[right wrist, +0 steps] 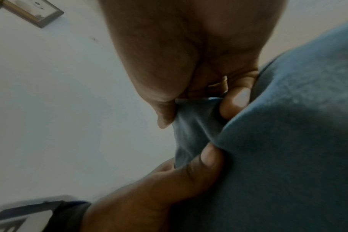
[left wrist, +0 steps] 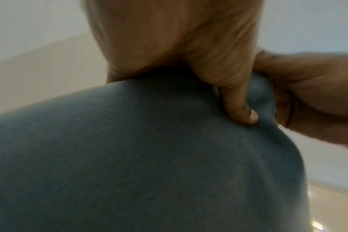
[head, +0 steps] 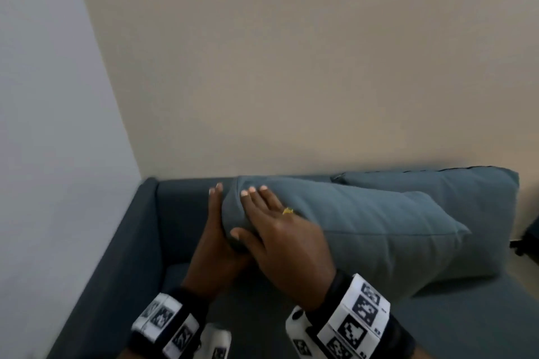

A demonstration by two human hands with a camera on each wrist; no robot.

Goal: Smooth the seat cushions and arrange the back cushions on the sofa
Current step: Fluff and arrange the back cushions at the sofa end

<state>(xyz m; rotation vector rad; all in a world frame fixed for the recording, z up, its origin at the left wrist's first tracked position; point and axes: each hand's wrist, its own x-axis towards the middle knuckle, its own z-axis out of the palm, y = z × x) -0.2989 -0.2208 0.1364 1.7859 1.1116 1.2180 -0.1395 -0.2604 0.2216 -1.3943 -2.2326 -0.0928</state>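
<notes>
Wrist bands printed with black-and-white squares sat nearest the head camera, at about 7 and 5 o'clock of the view. Above them, both hands met on the left end of a teal back cushion (head: 364, 230), a plump fabric pillow with soft creases that lay tilted across the sofa (head: 122, 271), its far corner pointing toward 3 o'clock.

On the left, the left hand (head: 214, 245) stood edge-on against the cushion's end, fingers straight and pointing to 12 o'clock; in the left wrist view its thumb (left wrist: 238, 108) dug into the fabric, pinching a fold against the palm. To its right, the right hand (head: 280, 242) lay over the cushion's top face, fingers spread and bent over the rounded end, a gold ring (head: 288, 211) on one finger. In the right wrist view its thumb tip pressed on a gathered tuck of the cloth (right wrist: 195, 125), so it too had hold of the cushion.

Behind, at 2 o'clock, a second back cushion (head: 455, 186) of the same teal leaned upright against the sofa's back. The darker armrest ran along the left, tight to a pale wall (head: 52, 96); a beige wall (head: 291, 52) filled the view above. The seat (head: 466, 318) lay under the held cushion's right corner.
</notes>
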